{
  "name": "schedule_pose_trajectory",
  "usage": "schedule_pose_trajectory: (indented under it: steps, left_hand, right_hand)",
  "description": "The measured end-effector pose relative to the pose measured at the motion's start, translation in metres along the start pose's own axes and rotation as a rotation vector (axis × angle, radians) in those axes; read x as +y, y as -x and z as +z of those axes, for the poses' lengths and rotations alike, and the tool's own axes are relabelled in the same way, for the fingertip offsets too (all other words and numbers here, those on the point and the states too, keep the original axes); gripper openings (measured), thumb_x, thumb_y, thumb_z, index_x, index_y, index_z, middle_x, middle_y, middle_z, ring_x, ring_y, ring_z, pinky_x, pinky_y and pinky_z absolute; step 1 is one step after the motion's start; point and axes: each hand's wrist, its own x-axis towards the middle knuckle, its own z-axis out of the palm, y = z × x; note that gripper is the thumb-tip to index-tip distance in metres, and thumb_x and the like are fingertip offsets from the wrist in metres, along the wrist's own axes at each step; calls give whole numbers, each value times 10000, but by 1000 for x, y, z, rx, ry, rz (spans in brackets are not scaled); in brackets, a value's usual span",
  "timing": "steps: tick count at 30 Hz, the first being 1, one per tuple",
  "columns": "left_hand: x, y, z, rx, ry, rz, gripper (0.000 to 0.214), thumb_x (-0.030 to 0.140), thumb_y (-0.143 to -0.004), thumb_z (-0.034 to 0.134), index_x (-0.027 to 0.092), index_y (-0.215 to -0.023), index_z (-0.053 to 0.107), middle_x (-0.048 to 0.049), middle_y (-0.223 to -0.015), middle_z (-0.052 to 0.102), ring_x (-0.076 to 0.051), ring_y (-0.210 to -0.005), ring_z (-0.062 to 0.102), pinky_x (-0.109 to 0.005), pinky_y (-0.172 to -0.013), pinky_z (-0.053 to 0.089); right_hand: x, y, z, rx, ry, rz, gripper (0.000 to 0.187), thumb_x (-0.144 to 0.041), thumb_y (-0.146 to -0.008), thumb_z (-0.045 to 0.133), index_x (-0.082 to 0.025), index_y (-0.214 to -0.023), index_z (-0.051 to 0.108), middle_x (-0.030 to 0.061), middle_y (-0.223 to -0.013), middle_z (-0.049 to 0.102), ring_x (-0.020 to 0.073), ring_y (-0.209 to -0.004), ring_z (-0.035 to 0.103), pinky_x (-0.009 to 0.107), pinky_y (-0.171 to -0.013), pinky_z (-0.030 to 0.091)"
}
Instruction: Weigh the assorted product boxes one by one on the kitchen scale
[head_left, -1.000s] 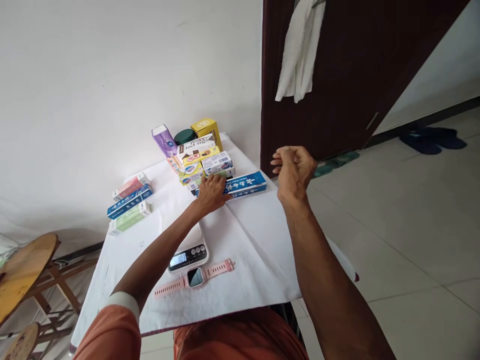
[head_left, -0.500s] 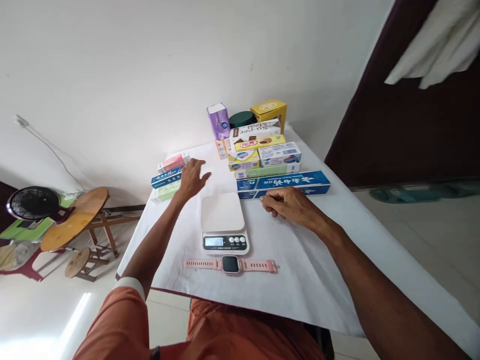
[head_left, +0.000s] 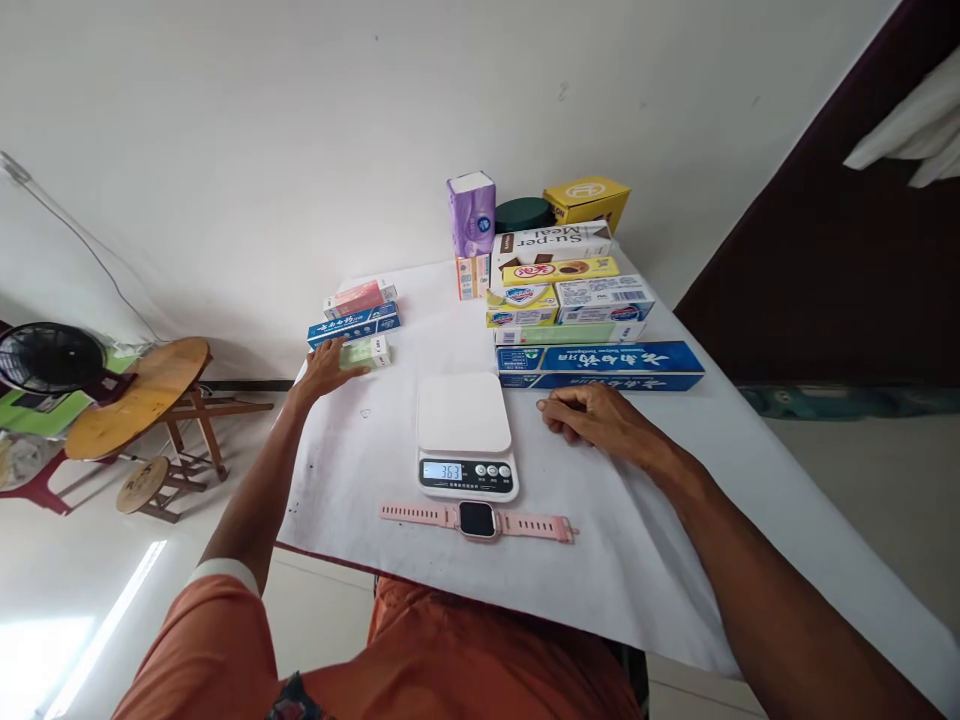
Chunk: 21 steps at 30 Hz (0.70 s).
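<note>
My left hand (head_left: pixel 324 371) rests at the left end of a light green box (head_left: pixel 367 352), fingers over its far side and thumb stretched along its near edge. The hand is open, and it covers that end of the box. Just behind lie a blue toothpaste box (head_left: pixel 356 325) and a pink-and-white box (head_left: pixel 360 298). My right hand (head_left: pixel 589 415) rests on the table, fingers curled and nothing visible in them, close in front of some long blue toothpaste boxes (head_left: pixel 600 360). Between the hands sits a white digital scale (head_left: pixel 463 413) with a bare platform; its display reads 363.
A pink-strapped smartwatch (head_left: pixel 478 520) lies before the scale. At the back right stand soap boxes (head_left: pixel 606 300), a white Su-per Meal box (head_left: pixel 555 243), a purple tissue pack (head_left: pixel 472 218) and a yellow box (head_left: pixel 587 203). Left of the table is a black fan (head_left: pixel 51 358).
My left hand has moved left and toward me, from beside the boxes' right ends to the green box's left end. My right hand stays put. The camera view has shifted slightly.
</note>
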Motion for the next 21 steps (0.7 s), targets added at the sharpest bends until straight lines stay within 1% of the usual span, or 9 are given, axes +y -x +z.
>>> schedule_pose_trajectory:
  steps: [2, 4, 7, 9, 12, 15, 18, 20, 21]
  left_hand:
    - [-5, 5, -7, -18, -4, 16, 630, 413, -835, 776, 222, -1403, 582, -179, -1484, 606, -395, -1443, 514, -556, -1197, 382]
    - [-6, 11, -14, -19, -11, 26, 555, 347, -808, 774, 206, -1324, 625, -164, -1406, 658, -380, -1385, 571, -535, -1170, 427]
    - [0, 24, -26, 22, 50, 55, 556, 413, -818, 756, 190, -1309, 621, -146, -1344, 696, -344, -1252, 662, -486, -1080, 518]
    - [12, 33, -37, 80, 132, 117, 586, 480, -818, 759, 198, -1313, 624, -127, -1307, 717, -329, -1183, 690, -473, -1033, 550]
    - [44, 48, -56, 138, 183, 300, 587, 545, -810, 793, 225, -1283, 658, -107, -1269, 729, -327, -1158, 692, -480, -1019, 554]
    - [90, 65, -68, 105, 179, 494, 580, 560, -833, 818, 231, -1287, 669, -97, -1227, 728, -306, -1120, 694, -460, -986, 558]
    - [135, 82, -63, 10, 138, 626, 585, 520, -858, 834, 231, -1335, 657, -94, -1213, 717, -299, -1101, 690, -471, -993, 542]
    - [158, 89, -53, -67, 95, 668, 582, 487, -877, 832, 233, -1366, 643, -100, -1234, 708, -311, -1135, 685, -499, -1038, 516]
    - [166, 92, -48, -103, 77, 678, 584, 474, -879, 836, 235, -1374, 637, -103, -1243, 705, -318, -1155, 681, -510, -1056, 504]
  right_hand:
    - [1, 0, -1, -15, 9, 2, 485, -639, -844, 638, -198, -645, 612, 66, -708, 684, 152, -580, 585, 301, -559, 451]
    - [2, 0, -2, -17, 10, -3, 448, -597, -846, 633, -196, -646, 616, 60, -689, 675, 151, -573, 586, 296, -551, 444]
    - [0, 0, -4, -18, -12, -50, 410, -549, -841, 626, -197, -632, 602, 50, -674, 660, 146, -565, 579, 292, -552, 446]
    - [-2, 0, -5, -16, -23, -79, 393, -527, -834, 625, -196, -622, 596, 49, -680, 658, 145, -567, 583, 292, -558, 453]
    - [-5, 1, -6, -1, -19, -85, 389, -506, -839, 629, -195, -608, 589, 49, -671, 657, 147, -560, 588, 293, -567, 452]
    - [-4, 2, -6, 6, -16, -92, 387, -496, -854, 624, -194, -614, 592, 46, -659, 655, 143, -550, 579, 287, -568, 446]
    - [-3, 3, -7, -1, -30, -103, 375, -483, -858, 607, -190, -623, 599, 46, -668, 657, 142, -561, 585, 277, -561, 445]
    - [-3, 3, -8, -12, -41, -101, 366, -469, -856, 606, -189, -620, 593, 43, -666, 654, 141, -559, 587, 268, -542, 428]
    - [-3, 3, -9, -19, -45, -97, 360, -458, -854, 609, -189, -615, 588, 40, -662, 653, 139, -553, 584, 263, -533, 418]
